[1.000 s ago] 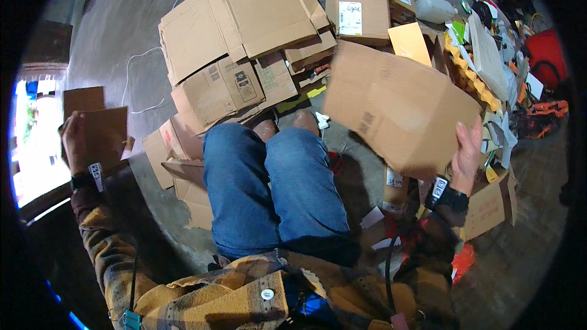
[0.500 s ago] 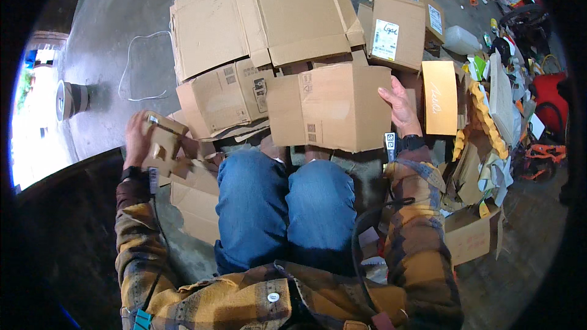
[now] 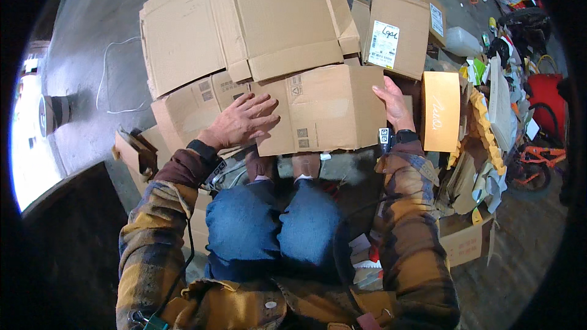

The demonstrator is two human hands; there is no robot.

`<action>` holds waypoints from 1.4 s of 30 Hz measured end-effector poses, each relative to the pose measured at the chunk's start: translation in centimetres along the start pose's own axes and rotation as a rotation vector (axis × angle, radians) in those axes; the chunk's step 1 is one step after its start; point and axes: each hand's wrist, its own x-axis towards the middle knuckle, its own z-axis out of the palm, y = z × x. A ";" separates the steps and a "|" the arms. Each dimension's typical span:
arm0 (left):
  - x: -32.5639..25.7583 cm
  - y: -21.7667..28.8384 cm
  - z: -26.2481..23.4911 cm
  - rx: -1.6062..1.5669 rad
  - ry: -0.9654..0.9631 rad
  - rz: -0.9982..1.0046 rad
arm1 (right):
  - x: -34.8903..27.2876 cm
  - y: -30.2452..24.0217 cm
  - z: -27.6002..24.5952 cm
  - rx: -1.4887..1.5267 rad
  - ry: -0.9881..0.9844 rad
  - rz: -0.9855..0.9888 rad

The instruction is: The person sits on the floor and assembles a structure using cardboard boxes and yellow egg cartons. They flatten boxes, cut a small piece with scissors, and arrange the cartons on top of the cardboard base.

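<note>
Both hands on flattened brown cardboard box, creased, printed marks
</note>
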 end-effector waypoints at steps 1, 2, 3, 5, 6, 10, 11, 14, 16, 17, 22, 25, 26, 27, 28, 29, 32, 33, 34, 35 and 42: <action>0.1 0.2 0.3 0.004 -0.045 -0.008 | 0.3 0.2 -0.1 -0.052 0.054 0.024; 0.5 0.3 0.7 0.025 -0.079 -0.017 | 0.6 0.2 -0.3 -0.124 0.099 0.026; 0.8 0.4 0.9 0.022 -0.026 0.014 | 0.9 0.1 -0.4 -0.177 0.092 0.005; 1.8 0.7 1.4 0.010 0.006 0.052 | 1.3 0.0 -0.5 -0.209 0.086 0.005; 2.4 0.8 1.7 0.011 -0.010 0.040 | 1.5 -0.1 -0.4 -0.195 0.087 0.006; 4.7 0.4 2.6 0.054 0.016 -0.010 | 2.2 0.0 -0.2 -0.211 0.122 0.030; 5.1 0.3 2.9 0.074 0.007 -0.016 | 2.3 0.2 -0.1 -0.235 0.155 0.058; 6.0 -0.5 3.8 0.114 -0.001 -0.033 | 3.1 0.9 -0.1 -0.259 0.179 0.020; 6.0 -0.8 4.4 0.118 0.006 -0.050 | 3.6 1.7 -0.1 -0.361 0.215 -0.021; 6.1 -0.9 4.8 0.119 -0.008 -0.064 | 3.8 1.9 -0.2 -0.414 0.247 -0.028; 6.1 -1.1 5.8 0.150 -0.008 -0.083 | 4.0 3.1 -0.5 -0.367 0.249 -0.027; 6.1 -1.1 5.8 0.156 -0.029 -0.091 | 4.1 3.1 -0.8 -0.152 0.237 -0.008; 6.1 -1.1 5.7 0.111 -0.001 -0.098 | 4.2 2.9 -1.0 -0.068 0.243 0.019; 6.2 -1.0 5.7 0.136 -0.024 -0.102 | 4.5 2.7 -1.1 0.032 0.279 0.028; 6.2 -1.0 5.6 0.133 -0.019 -0.102 | 4.9 2.4 -1.3 0.125 0.323 0.062; 6.2 -1.0 5.5 0.136 -0.019 -0.100 | 5.2 2.1 -1.5 0.228 0.382 0.104; 6.3 -0.8 5.2 0.120 -0.024 -0.106 | 6.7 1.8 -1.5 0.246 0.505 0.110; 6.3 -0.7 5.1 0.118 -0.047 -0.112 | 7.0 1.8 -1.6 0.280 0.529 0.121; 6.3 -0.7 5.0 0.094 -0.046 -0.117 | 7.3 1.6 -2.0 0.265 0.560 0.134; 6.3 -0.7 4.9 0.095 -0.041 -0.121 | 8.0 1.0 -2.5 0.250 0.588 0.143; 6.2 -0.6 4.6 0.091 -0.028 -0.121 | 8.5 -4.9 -7.3 0.108 0.644 -0.185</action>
